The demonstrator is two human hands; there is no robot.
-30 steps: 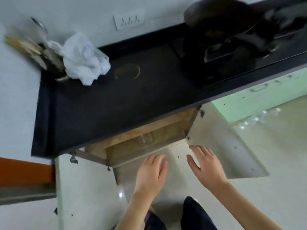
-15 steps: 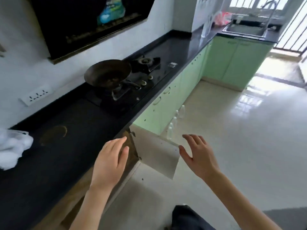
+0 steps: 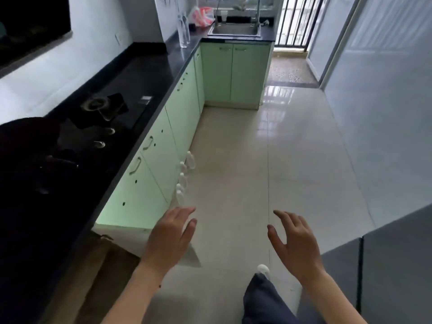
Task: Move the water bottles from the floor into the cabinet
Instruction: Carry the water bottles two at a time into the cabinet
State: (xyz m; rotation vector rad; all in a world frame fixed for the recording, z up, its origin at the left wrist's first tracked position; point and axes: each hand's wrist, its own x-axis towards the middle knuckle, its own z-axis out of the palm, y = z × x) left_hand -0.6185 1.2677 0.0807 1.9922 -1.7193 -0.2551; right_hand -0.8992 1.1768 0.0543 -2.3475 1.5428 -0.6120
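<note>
**A narrow kitchen, lit from the far end**

I am looking down a long, narrow kitchen. A black counter (image 3: 149,73) runs along the left side and turns right at the far corner, where a steel sink (image 3: 235,30) with a tall tap is set in. Pale green cupboard doors (image 3: 163,146) with curved handles line the front under the counter. A dark hob (image 3: 109,108) sits in the counter's near stretch. The floor (image 3: 268,160) is glossy cream tile, catching bright reflections near the far end. Daylight comes through a window (image 3: 233,1) above the sink and a barred doorway (image 3: 297,22) beside it. The right wall (image 3: 385,90) is pale and plain.
</note>
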